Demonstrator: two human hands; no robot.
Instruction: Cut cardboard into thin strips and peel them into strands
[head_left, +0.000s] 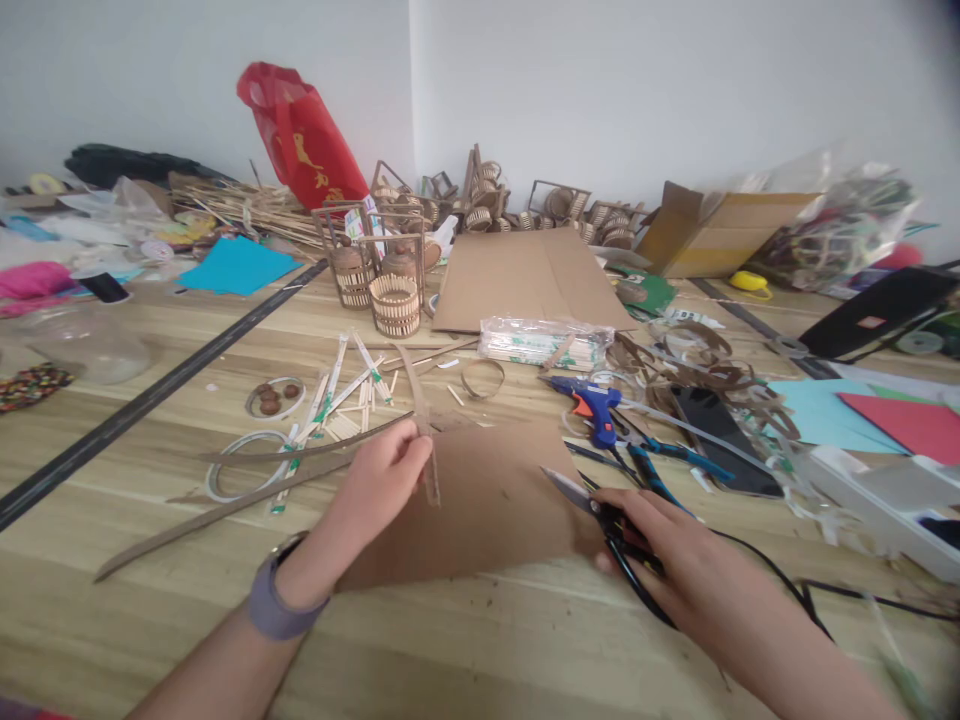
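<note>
My left hand (390, 462) is closed, thumb and fingers pinching a narrow brown cardboard strip (412, 375) that runs up and down past the fingertips. In my right hand (667, 550) is a pair of scissors (574, 490) with black handles, the blades pointing up and left and looking closed. Beneath both hands lies a flat sheet of brown cardboard (495, 510). Longer brown strips (225, 515) stretch out to the left of my left hand. The blue hot glue gun (598, 405) rests beyond the scissors, beside blue-handled pliers (651, 475).
Small slatted baskets (395, 305) stand at the back, left of a larger cardboard sheet (525, 275). Wooden sticks (364, 400) and tape rings (247, 465) lie left of centre. A phone (724, 440), tangled strips and a black cable (772, 570) are on the right.
</note>
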